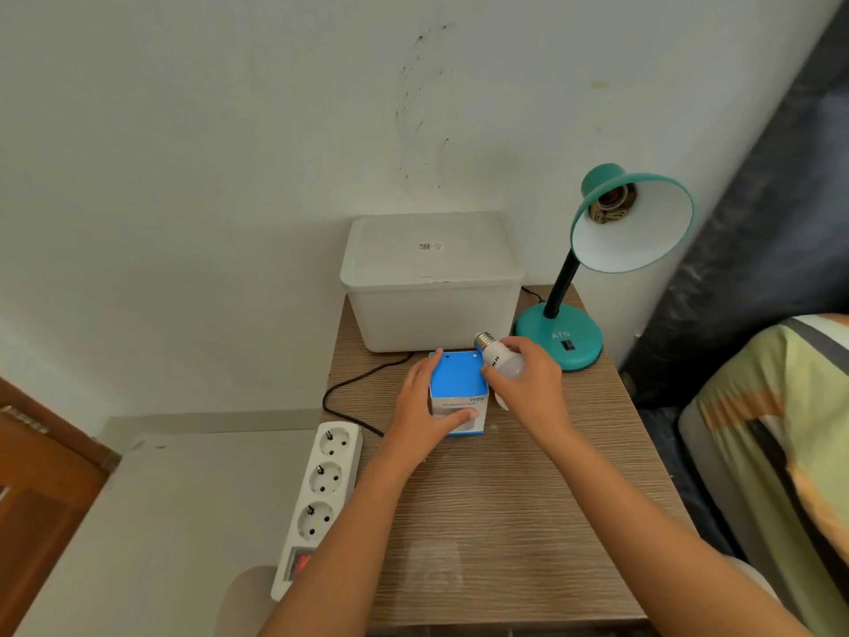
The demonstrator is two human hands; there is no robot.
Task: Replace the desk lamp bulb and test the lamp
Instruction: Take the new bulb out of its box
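A teal desk lamp stands at the back right of the small wooden table. Its shade faces me and the socket inside holds no bulb. My right hand grips a white bulb with its metal screw base pointing up and to the left, just right of a small blue and white box. My left hand holds that box by its left side and front. The box's top is open.
A white lidded plastic bin stands at the back of the table. A white power strip lies along the left edge, with a black cord running behind the box. A bed with a patterned sheet is at the right.
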